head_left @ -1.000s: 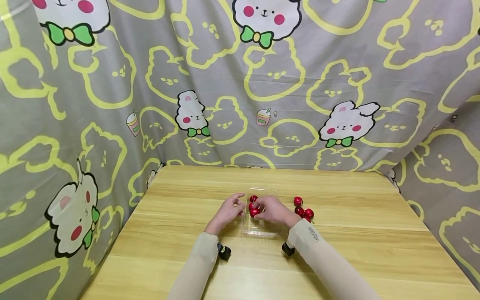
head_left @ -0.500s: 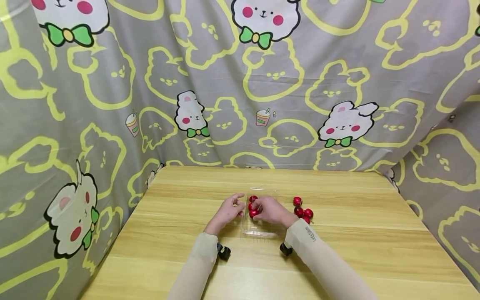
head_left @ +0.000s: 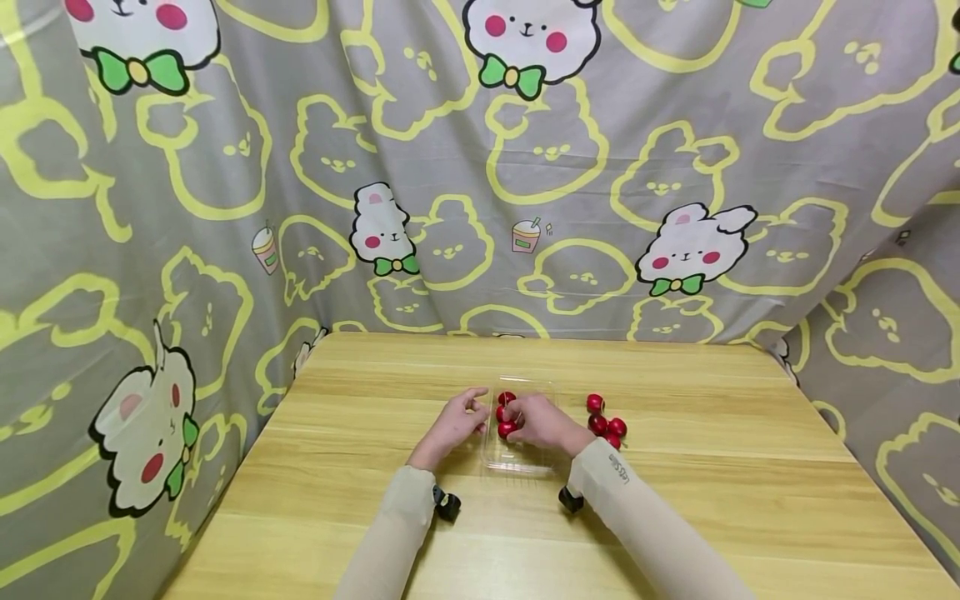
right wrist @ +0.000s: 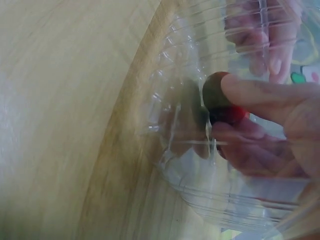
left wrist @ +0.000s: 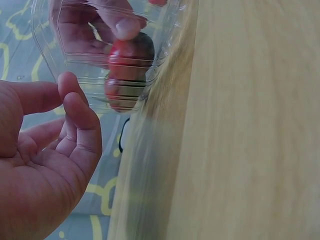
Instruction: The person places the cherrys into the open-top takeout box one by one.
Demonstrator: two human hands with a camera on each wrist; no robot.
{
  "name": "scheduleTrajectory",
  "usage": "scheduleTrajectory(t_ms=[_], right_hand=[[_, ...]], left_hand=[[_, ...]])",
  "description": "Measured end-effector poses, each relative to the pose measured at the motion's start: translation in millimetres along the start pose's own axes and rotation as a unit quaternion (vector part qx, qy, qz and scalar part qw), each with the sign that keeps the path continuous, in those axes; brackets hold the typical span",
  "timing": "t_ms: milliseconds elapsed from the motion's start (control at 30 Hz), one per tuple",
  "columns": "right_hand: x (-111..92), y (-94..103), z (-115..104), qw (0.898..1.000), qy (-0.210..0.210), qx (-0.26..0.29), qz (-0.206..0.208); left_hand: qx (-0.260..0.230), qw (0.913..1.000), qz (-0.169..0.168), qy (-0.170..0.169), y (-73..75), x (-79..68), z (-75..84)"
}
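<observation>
A clear plastic container (head_left: pixel 521 468) stands at the middle of the table with 3 small, round red fruits visible in it. My right hand (head_left: pixel 542 419) reaches inside and pinches the nearest red fruit (right wrist: pixel 220 97) between thumb and fingers, low by the container's floor. Two other red fruits (head_left: pixel 507 398) sit just beyond it, partly covered by that hand. My left hand (head_left: pixel 455 421) is at the container's left side, its fingers loosely bent. In the left wrist view its fingertips (left wrist: pixel 70 80) lie right at the clear wall.
Several more red fruits (head_left: pixel 597 423) lie in a loose cluster on the wooden table (head_left: pixel 712 467), right of the container. A grey patterned curtain (head_left: pixel 442 150) hangs behind the table and along its sides.
The red fruit under my right hand has shifted slightly toward me and left inside the container, with the fingers following. My left hand has stayed almost still.
</observation>
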State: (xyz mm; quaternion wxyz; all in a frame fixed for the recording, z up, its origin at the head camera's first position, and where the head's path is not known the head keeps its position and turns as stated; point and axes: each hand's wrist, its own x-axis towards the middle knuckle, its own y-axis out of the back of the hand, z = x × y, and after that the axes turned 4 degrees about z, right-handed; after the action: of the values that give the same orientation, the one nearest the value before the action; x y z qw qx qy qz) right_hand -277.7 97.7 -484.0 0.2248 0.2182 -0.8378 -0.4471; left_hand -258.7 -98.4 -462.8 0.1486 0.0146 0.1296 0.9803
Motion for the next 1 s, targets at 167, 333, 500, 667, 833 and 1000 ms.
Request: scheduleTrajectory(t_ms=[167, 333, 500, 667, 833, 1000], right_hand=[[0, 0.0, 0, 1.000, 0.004, 0.001, -0.001], [-1, 0.3, 0, 1.000, -0.013, -0.001, -0.001], [0, 1.2, 0, 1.000, -0.019, 0.010, -0.004], [0, 1.6, 0, 1.000, -0.024, 0.018, -0.006], [0, 1.7, 0, 1.000, -0.025, 0.012, -0.006], [0, 2.4, 0, 1.000, -0.015, 0.003, -0.006]], left_hand=[[-0.001, 1.0000, 0.000, 0.000, 0.4, 0.3, -1.2], [0.001, 1.0000, 0.000, 0.001, 0.2, -0.4, -0.4], [0.000, 1.0000, 0.006, 0.002, -1.5, 11.4, -19.8], [0.008, 0.9999, 0.013, 0.008, -3.2, 17.8, -31.3], [0.009, 0.9999, 0.012, 0.007, -2.9, 17.7, -31.3], [0.006, 0.9999, 0.012, 0.002, -3.0, 18.9, -31.7]])
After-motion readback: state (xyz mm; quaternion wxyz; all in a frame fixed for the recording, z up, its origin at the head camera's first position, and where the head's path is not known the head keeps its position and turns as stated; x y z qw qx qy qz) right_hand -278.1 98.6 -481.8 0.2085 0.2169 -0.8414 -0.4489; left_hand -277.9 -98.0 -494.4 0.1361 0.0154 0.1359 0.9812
